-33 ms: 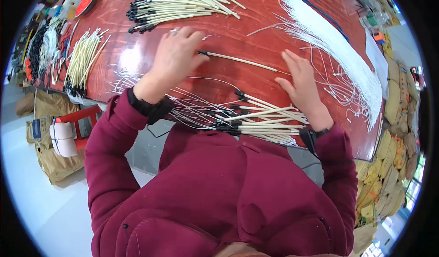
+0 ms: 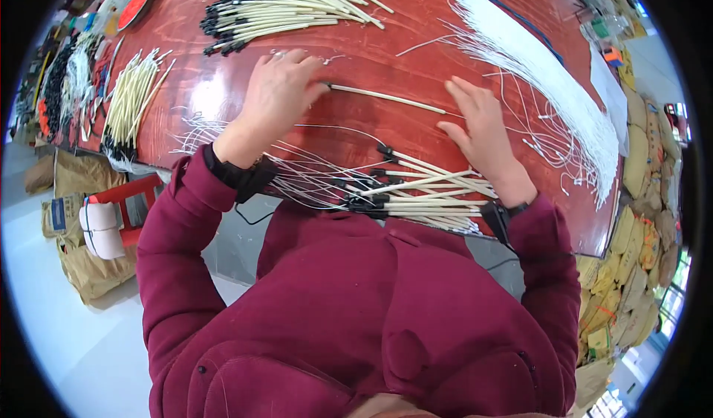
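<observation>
The left hand [image 2: 276, 95] pinches one end of a cream sleeved wire [image 2: 386, 99] lying on the red table [image 2: 371, 54]; the right hand [image 2: 479, 128], at three o'clock from it, rests flat, fingers spread, near the wire's thin tip. Keeping it straight between both hands probably works best.

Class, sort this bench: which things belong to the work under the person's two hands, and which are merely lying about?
In hand:
- left hand at one end of the single cream sleeved wire
- right hand by its other end
- near pile of sleeved wires at the table edge

Lying about:
- far bundle of sleeved wires
- white wire sheaf
- red stool
- brown sacks
</observation>
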`<state>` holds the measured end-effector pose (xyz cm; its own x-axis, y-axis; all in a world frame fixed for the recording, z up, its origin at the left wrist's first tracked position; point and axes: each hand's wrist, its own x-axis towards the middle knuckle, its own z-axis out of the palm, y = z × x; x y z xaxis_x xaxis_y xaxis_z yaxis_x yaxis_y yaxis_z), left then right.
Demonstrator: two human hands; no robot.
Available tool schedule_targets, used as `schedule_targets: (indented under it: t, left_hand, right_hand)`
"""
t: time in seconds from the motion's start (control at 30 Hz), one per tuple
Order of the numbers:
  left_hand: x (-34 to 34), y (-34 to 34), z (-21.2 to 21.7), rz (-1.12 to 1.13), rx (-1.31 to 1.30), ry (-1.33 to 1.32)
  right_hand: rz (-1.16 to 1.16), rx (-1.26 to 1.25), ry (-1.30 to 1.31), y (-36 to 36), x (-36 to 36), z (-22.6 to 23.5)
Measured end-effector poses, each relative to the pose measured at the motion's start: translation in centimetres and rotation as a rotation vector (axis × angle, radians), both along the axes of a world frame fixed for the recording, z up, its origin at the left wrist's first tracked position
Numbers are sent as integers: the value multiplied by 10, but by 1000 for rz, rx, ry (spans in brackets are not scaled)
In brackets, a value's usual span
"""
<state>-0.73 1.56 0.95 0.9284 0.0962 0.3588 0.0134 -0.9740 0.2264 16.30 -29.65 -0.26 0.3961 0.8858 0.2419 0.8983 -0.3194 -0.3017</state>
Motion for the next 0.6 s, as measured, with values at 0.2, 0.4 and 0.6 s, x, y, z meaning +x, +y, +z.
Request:
schedule_targets:
  t: [0.2, 0.4, 0.6]
  left_hand:
    - [5, 6, -11, 11, -176, 90]
    - [-1, -10, -4, 43, -316, 109]
    - [4, -14, -17, -79, -147, 175]
  right_hand:
    - [59, 56, -159, 35, -4, -12]
    - [51, 160, -200, 37, 3, -17]
    - [75, 220, -139, 37, 7, -20]
